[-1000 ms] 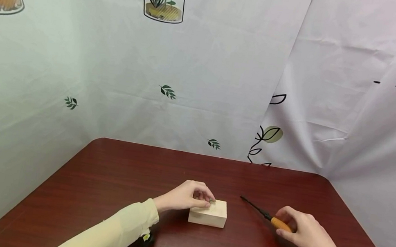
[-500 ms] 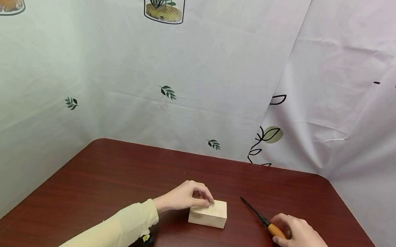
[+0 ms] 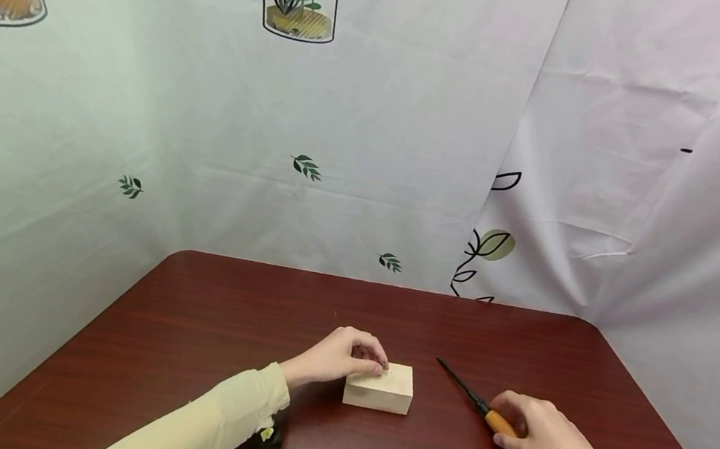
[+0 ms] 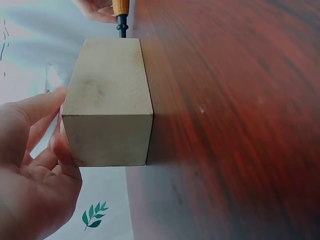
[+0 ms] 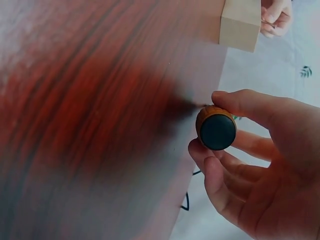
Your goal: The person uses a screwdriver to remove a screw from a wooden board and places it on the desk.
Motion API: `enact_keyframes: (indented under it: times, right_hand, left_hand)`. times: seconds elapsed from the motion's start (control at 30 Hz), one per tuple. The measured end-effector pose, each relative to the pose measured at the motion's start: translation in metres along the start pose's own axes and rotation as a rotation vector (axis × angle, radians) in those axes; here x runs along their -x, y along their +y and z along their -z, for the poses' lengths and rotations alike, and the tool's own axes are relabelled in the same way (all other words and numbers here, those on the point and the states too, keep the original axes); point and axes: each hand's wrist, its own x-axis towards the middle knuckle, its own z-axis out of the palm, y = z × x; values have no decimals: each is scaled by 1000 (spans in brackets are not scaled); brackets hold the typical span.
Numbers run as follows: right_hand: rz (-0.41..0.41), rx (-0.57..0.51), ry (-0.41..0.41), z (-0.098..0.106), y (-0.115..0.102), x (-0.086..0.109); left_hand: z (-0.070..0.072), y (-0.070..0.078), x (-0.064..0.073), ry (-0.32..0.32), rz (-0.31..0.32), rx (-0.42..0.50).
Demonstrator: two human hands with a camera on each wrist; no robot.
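A pale wooden block lies on the table. My left hand rests over its top and pinches a small screw between thumb and fingers; most of the screw is hidden by the fingertips. To the right, my right hand grips a screwdriver by its orange handle. The black shaft slants away to the far left, its tip low over the table. The right wrist view looks onto the handle's dark round end, with the thumb above it and fingers below.
The dark red-brown table runs back to a white printed curtain, which also hangs on both sides. Beside the left sleeve shows a small black object with a flower on it.
My right hand has shifted a little left and nearer to me with the screwdriver handle; the tip stays almost in place. The left hand barely moves, its fingertips now covering more of the screw.
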Motion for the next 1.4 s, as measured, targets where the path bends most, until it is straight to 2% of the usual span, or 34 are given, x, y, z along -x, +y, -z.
enact_keyframes:
  times: [0.37, 0.6, 0.9, 1.4]
  right_hand:
    - [2, -24, -36, -3, 1, 0]
    - [14, -82, -84, -3, 0, 0]
    - [33, -73, -92, -4, 1, 0]
    - [26, -70, -107, -4, -1, 0]
  left_hand:
    - [-2, -2, 1, 36, 5, 25]
    - [-3, 5, 4, 78, 26, -54]
    - [-4, 6, 5, 113, 20, -127]
    - [-6, 7, 5, 153, 9, -160]
